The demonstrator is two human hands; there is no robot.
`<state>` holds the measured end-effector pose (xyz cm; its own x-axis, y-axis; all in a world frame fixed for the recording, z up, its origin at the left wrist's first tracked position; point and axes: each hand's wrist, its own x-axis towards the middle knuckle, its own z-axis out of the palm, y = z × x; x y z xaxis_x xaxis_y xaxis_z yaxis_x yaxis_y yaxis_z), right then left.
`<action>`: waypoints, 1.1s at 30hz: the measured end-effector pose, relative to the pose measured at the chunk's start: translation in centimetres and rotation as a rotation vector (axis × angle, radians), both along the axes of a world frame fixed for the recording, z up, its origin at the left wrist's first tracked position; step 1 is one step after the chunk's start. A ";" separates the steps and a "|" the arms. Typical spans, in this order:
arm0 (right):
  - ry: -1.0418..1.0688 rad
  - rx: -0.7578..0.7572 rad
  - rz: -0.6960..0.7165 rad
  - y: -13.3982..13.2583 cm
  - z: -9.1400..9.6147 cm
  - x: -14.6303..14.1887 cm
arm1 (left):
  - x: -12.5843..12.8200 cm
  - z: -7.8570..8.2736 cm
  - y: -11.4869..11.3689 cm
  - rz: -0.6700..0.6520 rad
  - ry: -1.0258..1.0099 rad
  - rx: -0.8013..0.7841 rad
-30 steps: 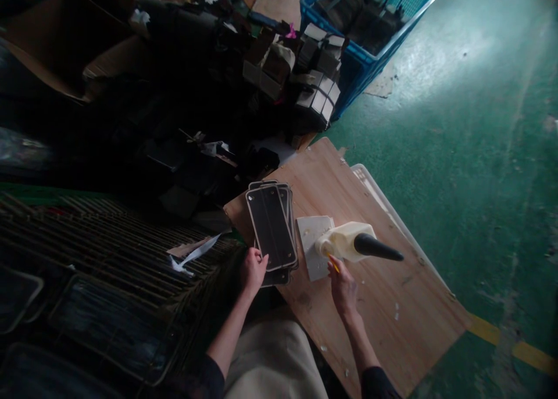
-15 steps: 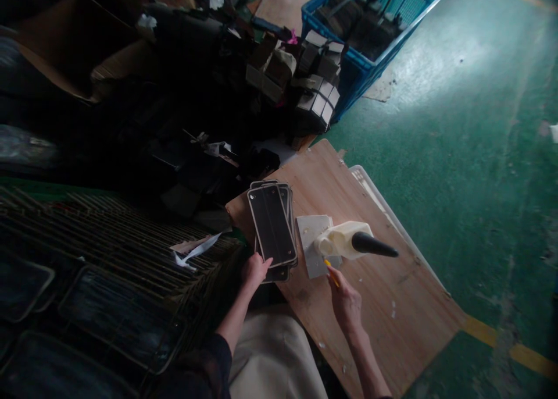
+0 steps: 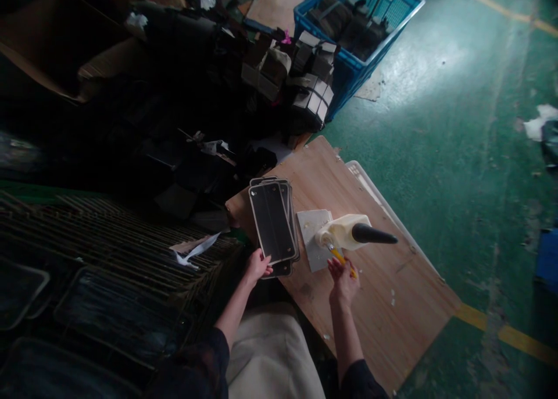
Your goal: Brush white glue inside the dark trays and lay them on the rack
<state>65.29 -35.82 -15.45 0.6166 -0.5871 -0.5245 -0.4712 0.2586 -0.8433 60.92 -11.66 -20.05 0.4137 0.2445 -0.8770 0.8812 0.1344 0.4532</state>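
My left hand [image 3: 258, 265] pinches the near corner of the top dark rectangular panel [image 3: 271, 224], which has rounded corners and a pale rim. It lies slightly askew on a stack of similar panels [image 3: 282, 269]. My right hand [image 3: 343, 280] is closed around a small yellow-handled brush [image 3: 342, 261] with a metal collar. Its tip is at the round mouth of a cream plastic container [image 3: 344, 231], and the bristles are hidden there. A black cone-shaped piece [image 3: 374, 234] sticks out from the container's right end. Under the container's mouth lies a grey sheet [image 3: 311, 245].
The wooden board [image 3: 379, 288] forms the work surface, with a white tray edge [image 3: 375, 192] beyond it. To the left stands a wire rack [image 3: 108, 236] with dark panels. Bundled blocks [image 3: 311, 99] and a blue crate [image 3: 353, 79] stand behind, on green floor [image 3: 427, 131].
My right hand has turned, and the brush's tip has moved from the grey sheet's near edge up to the container's mouth. My left hand stays at the panel's corner. The view has shifted slightly.
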 end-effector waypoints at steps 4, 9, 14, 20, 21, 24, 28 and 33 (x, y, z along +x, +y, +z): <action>0.009 0.039 -0.057 -1.2 0.1 -1.8 | -0.4 0.0 0.4 0.027 -0.035 -0.049; -0.006 0.094 -0.068 -2.3 -0.3 -2.3 | -0.8 0.1 0.7 0.012 -0.042 -0.061; 0.018 0.139 -0.071 -2.5 -2.0 -1.2 | -0.9 0.1 1.0 -0.044 -0.013 -0.052; 0.039 0.115 -0.046 -3.8 -0.1 -4.2 | -1.5 0.4 1.7 -0.135 0.035 0.063; 0.030 0.103 -0.029 -3.8 0.7 -4.6 | -1.5 0.6 2.0 -0.171 0.025 0.150; -0.020 0.067 0.004 -2.7 3.4 -4.8 | 0.1 1.1 3.6 -0.251 -0.117 0.472; -0.128 -0.050 0.112 1.6 6.5 -3.0 | 6.3 1.3 6.9 -0.081 -0.348 0.612; -0.161 -0.219 0.357 6.4 7.1 -1.8 | 14.2 0.3 10.0 -0.004 -0.351 0.747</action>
<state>63.52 -29.45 -8.37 0.8643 -0.4091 -0.2927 -0.3570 -0.0889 -0.9299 75.09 -1.66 -19.79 0.6357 0.7099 -0.3032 0.6714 -0.3146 0.6710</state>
